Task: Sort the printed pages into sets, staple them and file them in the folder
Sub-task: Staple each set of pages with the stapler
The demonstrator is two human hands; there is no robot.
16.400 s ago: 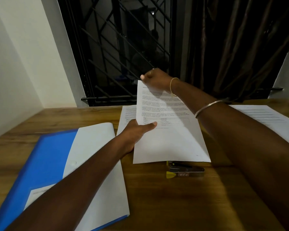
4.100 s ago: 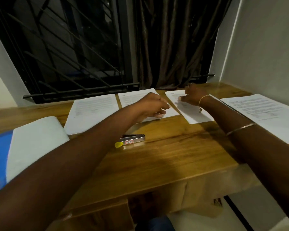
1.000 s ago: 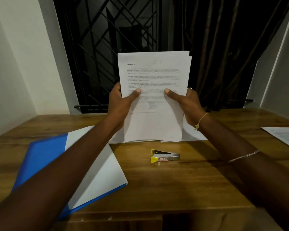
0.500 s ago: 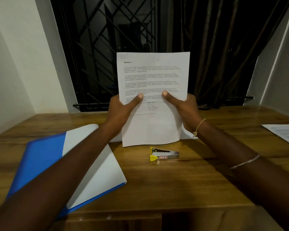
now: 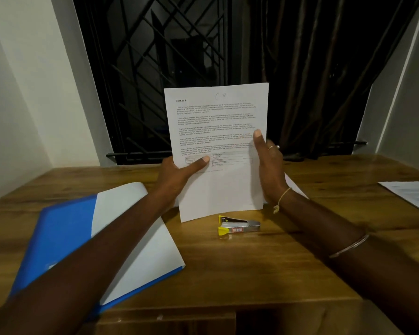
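Observation:
I hold a set of printed pages (image 5: 218, 131) upright above the wooden table, its bottom edge near the tabletop. My left hand (image 5: 177, 175) grips the set's left edge, thumb across the front. My right hand (image 5: 269, 163) lies flat against the right edge, fingers straight, thumb pointing up on the front. A small silver stapler with yellow ends (image 5: 238, 226) lies on the table just below the pages. An open blue folder (image 5: 65, 230) with a white sheet (image 5: 143, 238) in it lies to the left, partly under my left forearm.
More printed pages lie flat behind my right hand (image 5: 294, 187) and at the table's right edge (image 5: 411, 197). The wooden table (image 5: 252, 269) backs onto a barred window (image 5: 155, 76) and a dark curtain (image 5: 319, 68). White walls close in on both sides.
The set has dropped lower toward the table. My right hand has shifted from gripping the pages with its thumb across the front to lying flat along the right edge.

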